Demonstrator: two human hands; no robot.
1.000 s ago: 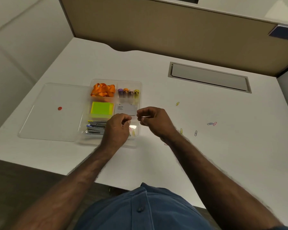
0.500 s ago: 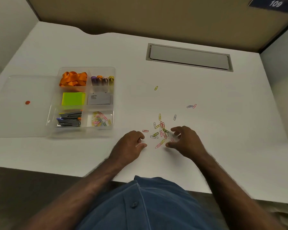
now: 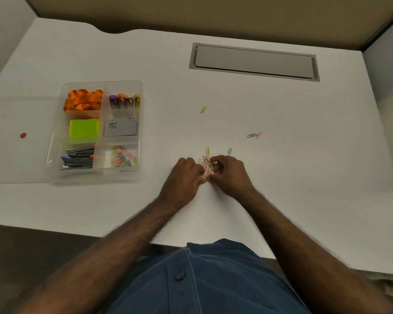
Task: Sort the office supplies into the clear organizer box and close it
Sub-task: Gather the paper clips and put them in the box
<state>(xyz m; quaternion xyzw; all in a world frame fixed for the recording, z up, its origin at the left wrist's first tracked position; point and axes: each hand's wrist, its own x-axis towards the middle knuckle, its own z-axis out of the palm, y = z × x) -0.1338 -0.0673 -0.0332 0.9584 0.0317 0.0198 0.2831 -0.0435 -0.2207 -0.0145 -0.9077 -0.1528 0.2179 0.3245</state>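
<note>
Both hands, left hand [image 3: 186, 175] and right hand [image 3: 228, 174], curl their fingers around the small heap of coloured wire paper clips [image 3: 207, 165] on the white counter [image 3: 281, 177], apparently gathering it. Next: carry it left to the clear plastic organizer box [image 3: 101, 86], near-right compartment; strays remain.

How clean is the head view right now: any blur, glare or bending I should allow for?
Head view: both hands look motion-smeared over the paperclip pile; organizer box stays fairly sharp, its clear walls faintly glinting; desk edges bow from the wide-angle lens; lighting is soft and even.
</note>
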